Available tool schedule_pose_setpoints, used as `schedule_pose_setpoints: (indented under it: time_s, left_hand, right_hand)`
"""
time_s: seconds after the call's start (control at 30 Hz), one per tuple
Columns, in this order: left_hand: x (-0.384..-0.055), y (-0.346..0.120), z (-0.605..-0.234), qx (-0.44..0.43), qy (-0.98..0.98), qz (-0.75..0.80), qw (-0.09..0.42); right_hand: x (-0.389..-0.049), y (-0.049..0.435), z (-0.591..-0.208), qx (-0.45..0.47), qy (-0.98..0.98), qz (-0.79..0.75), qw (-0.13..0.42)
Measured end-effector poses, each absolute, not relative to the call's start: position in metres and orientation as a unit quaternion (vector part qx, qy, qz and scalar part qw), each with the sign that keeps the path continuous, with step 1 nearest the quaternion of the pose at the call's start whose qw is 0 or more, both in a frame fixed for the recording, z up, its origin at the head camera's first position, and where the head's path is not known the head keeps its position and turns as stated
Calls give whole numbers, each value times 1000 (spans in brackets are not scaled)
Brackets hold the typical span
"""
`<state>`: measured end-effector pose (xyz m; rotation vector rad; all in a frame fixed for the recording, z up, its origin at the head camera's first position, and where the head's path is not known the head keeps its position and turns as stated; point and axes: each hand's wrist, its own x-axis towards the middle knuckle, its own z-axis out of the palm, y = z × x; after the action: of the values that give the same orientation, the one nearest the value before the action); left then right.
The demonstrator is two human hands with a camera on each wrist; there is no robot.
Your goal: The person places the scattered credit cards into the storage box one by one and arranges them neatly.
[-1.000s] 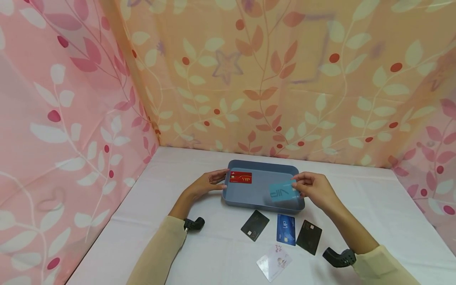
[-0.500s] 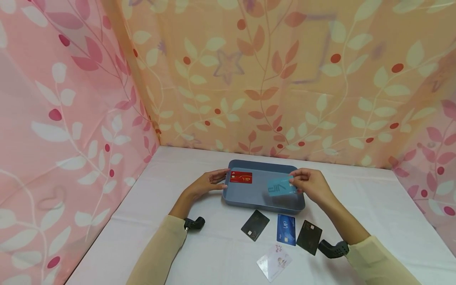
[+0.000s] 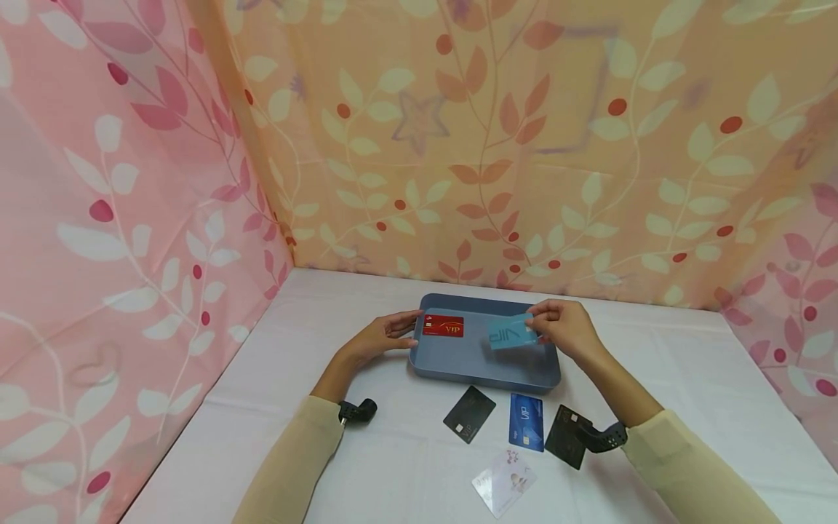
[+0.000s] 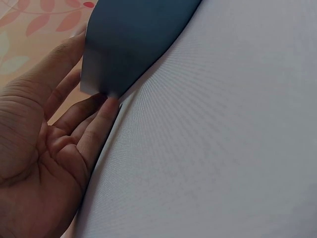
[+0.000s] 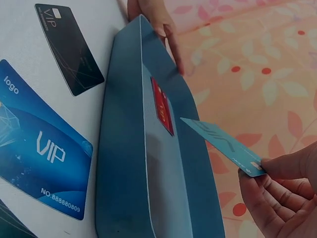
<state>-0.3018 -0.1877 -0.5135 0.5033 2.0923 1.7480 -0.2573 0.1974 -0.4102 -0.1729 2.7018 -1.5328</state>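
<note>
My right hand pinches a light blue VIP card by one end, thumb against fingers. In the right wrist view, the card is tilted, held above the tray's inside. My left hand rests its thumb and fingertips against the left end of the blue-grey tray. In the left wrist view, the fingers of that hand touch the tray's end wall, and some fingertips are hidden behind it. A red VIP card lies in the tray's left part.
In front of the tray, on the white cloth, lie a dark card, a blue VIP card, another dark card and a pale pinkish card. Patterned curtains stand behind and beside the table.
My right hand has moved up and slightly left with the light blue card, farther from the tray's near edge. The left hand, tray and other cards stay in place.
</note>
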Motion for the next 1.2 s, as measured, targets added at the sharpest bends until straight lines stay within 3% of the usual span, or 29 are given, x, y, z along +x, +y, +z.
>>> schedule_pose_setpoints:
  time_s: [1.2]
  left_hand:
    - [-304, -189, -515, 183, 749, 611, 179]
  right_hand:
    - [-305, 165, -451, 28, 835, -549, 32]
